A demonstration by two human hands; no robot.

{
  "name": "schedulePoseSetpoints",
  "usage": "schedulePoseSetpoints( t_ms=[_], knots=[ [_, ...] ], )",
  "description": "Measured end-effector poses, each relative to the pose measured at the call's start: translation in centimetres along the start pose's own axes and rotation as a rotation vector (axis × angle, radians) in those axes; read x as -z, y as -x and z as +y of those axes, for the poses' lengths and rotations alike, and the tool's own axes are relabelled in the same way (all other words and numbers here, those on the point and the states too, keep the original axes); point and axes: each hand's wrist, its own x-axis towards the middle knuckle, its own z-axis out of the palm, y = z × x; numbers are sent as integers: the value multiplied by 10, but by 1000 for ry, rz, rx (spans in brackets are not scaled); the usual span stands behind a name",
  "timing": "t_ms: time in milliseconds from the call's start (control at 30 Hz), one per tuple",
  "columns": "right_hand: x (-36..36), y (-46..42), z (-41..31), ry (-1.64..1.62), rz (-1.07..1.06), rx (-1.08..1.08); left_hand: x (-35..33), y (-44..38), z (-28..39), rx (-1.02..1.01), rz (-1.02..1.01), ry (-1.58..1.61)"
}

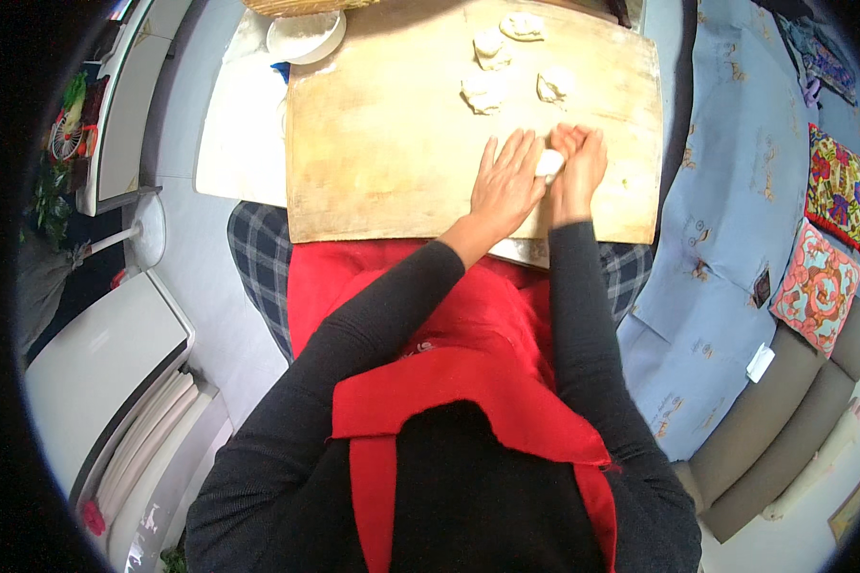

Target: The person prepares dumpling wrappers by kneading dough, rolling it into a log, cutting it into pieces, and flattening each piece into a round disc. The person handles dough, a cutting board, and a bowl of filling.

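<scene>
A small pale piece of dough (549, 164) lies between my two hands on the wooden board (380, 157). My left hand (507, 177) is palm down with its fingers stretched out, its thumb side against the dough. Curled around the dough's other side is my right hand (580, 166), its fingertips bent inward. The hands hide part of the piece. Beyond them on the board lie several other dough pieces: a rough lump (483, 94), a smaller lump (554, 85), an upright-looking lump (492, 49) and a flatter one (522, 26).
A white bowl (308, 36) with pale contents stands at the board's far left corner, beside a woven item (308, 6). The board's near edge overhangs my lap and red apron (430, 322). A sofa with a blue cover (731, 179) and cushions (837, 188) runs along the right.
</scene>
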Motion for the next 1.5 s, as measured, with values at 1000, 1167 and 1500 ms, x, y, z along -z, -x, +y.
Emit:
schedulePoseSetpoints(
  t_ms=[1000, 1167, 1500],
  knots=[
    [25, 23, 1, -83, -170, 8, 46, 0, -13, 7, -104, 237],
    [5, 59, 0, -116, 12, -65, 37, -26, -21, 219, 58, 511],
    [-12, 48, 13, -165, -60, 24, -8, -1, -9, 403, 180, 1245]
  ],
)
